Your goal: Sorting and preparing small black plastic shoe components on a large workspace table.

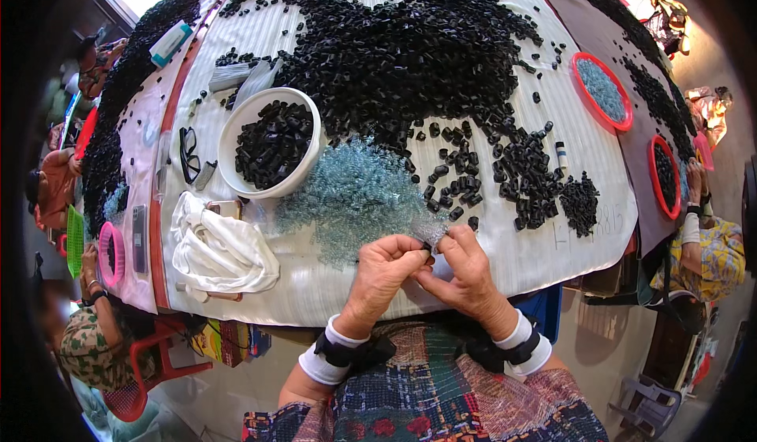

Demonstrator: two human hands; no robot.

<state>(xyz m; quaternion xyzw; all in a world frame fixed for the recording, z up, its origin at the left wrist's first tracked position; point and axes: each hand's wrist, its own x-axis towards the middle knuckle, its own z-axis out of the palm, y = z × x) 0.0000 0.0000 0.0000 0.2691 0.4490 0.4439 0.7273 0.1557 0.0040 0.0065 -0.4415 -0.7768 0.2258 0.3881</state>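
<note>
My left hand [380, 276] is closed in a pinch at the near edge of the table, with a small black piece [426, 247] at its fingertips. Close against it, my right hand [467, 278] has its thumb and fingers bent together. A greyish, see-through clump [430, 229] sticks out at the right fingertips; its exact kind is too small to make out. Just beyond both hands spreads a pile of small clear bluish plastic pieces [347, 193]. Short black cylindrical pieces [524, 174] lie loose to the right of that pile.
A white bowl [231, 146] of black pieces stands left of the bluish pile, near eyeglasses [188, 154] and a white cloth [217, 253]. A large black heap [394, 55] covers the far table. Red-rimmed trays [579, 91] are at right. Other people sit at both sides.
</note>
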